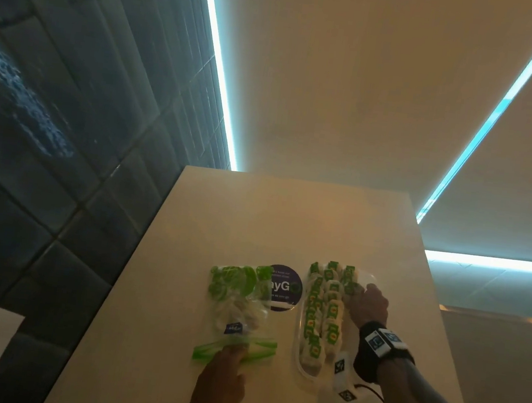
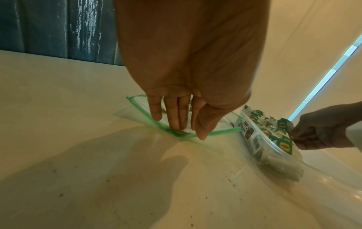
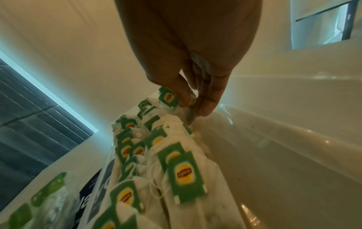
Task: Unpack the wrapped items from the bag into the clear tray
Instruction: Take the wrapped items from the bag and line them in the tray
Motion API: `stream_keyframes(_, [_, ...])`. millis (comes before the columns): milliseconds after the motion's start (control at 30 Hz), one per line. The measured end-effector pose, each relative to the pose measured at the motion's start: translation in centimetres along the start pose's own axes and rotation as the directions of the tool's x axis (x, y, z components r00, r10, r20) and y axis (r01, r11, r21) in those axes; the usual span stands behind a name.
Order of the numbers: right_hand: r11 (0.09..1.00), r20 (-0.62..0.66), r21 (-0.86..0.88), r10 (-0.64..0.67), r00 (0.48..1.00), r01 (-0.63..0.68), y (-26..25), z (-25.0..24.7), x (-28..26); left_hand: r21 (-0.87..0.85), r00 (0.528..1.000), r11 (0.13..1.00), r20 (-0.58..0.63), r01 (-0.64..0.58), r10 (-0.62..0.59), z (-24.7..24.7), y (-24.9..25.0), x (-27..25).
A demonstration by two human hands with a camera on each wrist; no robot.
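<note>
A clear zip bag (image 1: 239,304) with a green seal lies on the pale table, a few wrapped items still inside. My left hand (image 1: 234,353) presses its straight fingers (image 2: 176,117) flat on the bag's open green mouth (image 2: 141,106). To the right stands the long clear tray (image 1: 297,337), filled with rows of green-and-yellow tagged tea bags (image 1: 322,307). My right hand (image 1: 358,293) is at the tray's far right corner and pinches one tea bag (image 3: 188,114) between thumb and fingers (image 3: 205,108), low against the tray wall (image 3: 284,139).
A round dark sticker (image 1: 283,287) lies on the table (image 1: 289,220) between bag and tray. A white strip with black square markers (image 1: 341,372) sits by the tray's near right side. The table's left edge drops off beside a dark tiled wall (image 1: 49,143).
</note>
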State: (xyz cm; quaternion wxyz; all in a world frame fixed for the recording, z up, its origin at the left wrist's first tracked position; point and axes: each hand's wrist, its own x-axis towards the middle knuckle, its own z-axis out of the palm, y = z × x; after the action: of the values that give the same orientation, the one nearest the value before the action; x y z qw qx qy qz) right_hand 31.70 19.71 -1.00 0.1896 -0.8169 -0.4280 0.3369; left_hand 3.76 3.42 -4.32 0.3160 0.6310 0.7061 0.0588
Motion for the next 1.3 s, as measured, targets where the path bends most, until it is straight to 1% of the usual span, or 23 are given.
stream_keyframes(100, [0.999, 0.05, 0.01, -0.032, 0.998, 0.031, 0.5, 0.4, -0.2, 0.043, 0.999, 0.999, -0.044, 0.009, -0.007, 0.0, 0.6, -0.3])
stream_keyframes(200, [0.997, 0.084, -0.003, -0.078, 0.993, 0.078, 0.5, 0.5, -0.3, 0.123, 0.998, 0.992, -0.055, -0.01, 0.017, 0.0, 1.2, -0.6])
stream_keyframes(333, [0.989, 0.111, -0.083, -0.112, 0.987, 0.122, 0.6, 0.5, 0.6, 0.166, 0.997, 0.986, -0.062, -0.028, 0.039, -0.2, 1.8, -0.9])
stream_keyframes(500, [0.981, 0.054, -0.169, -0.089, 0.995, 0.097, 0.7, 0.5, 2.1, 0.17, 0.999, 0.985, -0.034, -0.028, 0.034, -0.8, 2.1, -1.1])
stream_keyframes(567, [0.974, 0.061, -0.208, -0.081, 0.995, 0.092, 0.5, 0.6, 2.0, 0.158, 0.999, 0.987, -0.036, -0.016, 0.022, -1.0, 2.5, -1.2])
stream_keyframes(667, [0.985, 0.104, -0.164, -0.041, 0.994, 0.058, 0.6, 0.8, 1.7, 0.161, 0.998, 0.987, -0.062, -0.006, 0.016, -1.2, 2.8, -1.2])
stream_keyframes(700, [0.99, 0.086, -0.14, -0.023, 0.996, 0.035, 0.2, 0.4, 1.2, 0.181, 0.997, 0.983, -0.072, -0.006, 0.019, -1.2, 2.9, -1.1])
stream_keyframes(767, [0.998, -0.019, -0.037, -0.053, 0.998, 0.053, -0.4, -0.2, 0.4, 0.227, 0.994, 0.974, -0.104, -0.007, 0.031, -0.9, 2.9, -0.9])
stream_keyframes(800, [0.993, -0.094, 0.019, -0.118, 0.989, 0.12, -0.9, -0.4, -0.7, 0.237, 0.993, 0.971, -0.108, -0.01, 0.037, -0.7, 2.9, -0.7])
stream_keyframes(833, [0.97, -0.159, 0.031, -0.231, 0.96, 0.239, -1.5, -0.4, -2.3, 0.238, 0.993, 0.971, -0.111, -0.01, 0.037, -0.6, 3.0, -0.6])
stream_keyframes(867, [0.915, -0.161, 0.012, -0.396, 0.904, 0.403, -1.9, 0.1, -4.2, 0.241, 0.992, 0.97, -0.121, -0.015, 0.046, -0.6, 3.2, -0.6])
stream_keyframes(900, [0.828, -0.074, -0.016, -0.56, 0.825, 0.561, -2.5, 0.7, -6.6, 0.27, 0.992, 0.963, -0.118, -0.007, 0.04, -0.6, 3.2, -0.4])
stream_keyframes(933, [0.728, 0.095, -0.04, -0.68, 0.727, 0.685, -2.9, 1.5, -9.0, 0.301, 0.994, 0.954, -0.108, 0.007, 0.027, -0.6, 3.4, -0.3])
stream_keyframes(967, [0.649, 0.296, -0.079, -0.71, 0.639, 0.757, -3.1, 2.6, -10.9, 0.316, 0.994, 0.949, -0.104, -0.006, 0.041, -0.3, 3.3, 0.1])
stream_keyframes(1000, [0.585, 0.455, -0.127, -0.683, 0.571, 0.801, -3.0, 3.7, -12.1, 0.325, 0.996, 0.946, -0.072, -0.024, 0.05, -0.1, 3.3, 0.5])
stream_keyframes(1033, [0.53, 0.537, -0.197, -0.646, 0.543, 0.825, -2.9, 4.8, -12.6, 0.336, 0.996, 0.941, -0.056, -0.052, 0.075, 0.3, 3.2, 0.9])
stream_keyframes(1067, [0.488, 0.545, -0.244, -0.646, 0.534, 0.838, -3.0, 5.4, -12.7, 0.365, 0.993, 0.927, -0.052, -0.082, 0.108, 0.5, 3.3, 1.4])
stream_keyframes(1100, [0.471, 0.533, -0.268, -0.654, 0.537, 0.84, -3.3, 5.7, -12.7, 0.392, 0.987, 0.911, -0.044, -0.126, 0.155, 0.7, 3.2, 1.9])
stream_keyframes(1133, [0.457, 0.525, -0.281, -0.662, 0.534, 0.844, -3.6, 5.8, -12.5, 0.42, 0.985, 0.896, -0.031, -0.144, 0.172, 0.5, 3.2, 2.2])
stream_keyframes(1167, [0.43, 0.535, -0.292, -0.667, 0.519, 0.854, -3.7, 6.0, -12.1, 0.42, 0.984, 0.894, -0.009, -0.159, 0.179, 0.5, 2.9, 2.9])
stream_keyframes(1233, [0.369, 0.558, -0.288, -0.685, 0.468, 0.883, -4.1, 5.9, -11.7, 0.379, 0.971, 0.902, -0.032, -0.207, 0.237, 0.1, 2.8, 4.5])
stream_keyframes(1267, [0.353, 0.564, -0.278, -0.693, 0.449, 0.893, -4.1, 5.8, -11.6, 0.377, 0.972, 0.907, -0.062, -0.188, 0.227, -0.7, 3.0, 5.0])
stream_keyframes(1300, [0.344, 0.569, -0.27, -0.697, 0.437, 0.899, -4.1, 5.6, -11.5, 0.391, 0.979, 0.901, 0.003, -0.188, 0.203, -1.5, 3.1, 5.5])
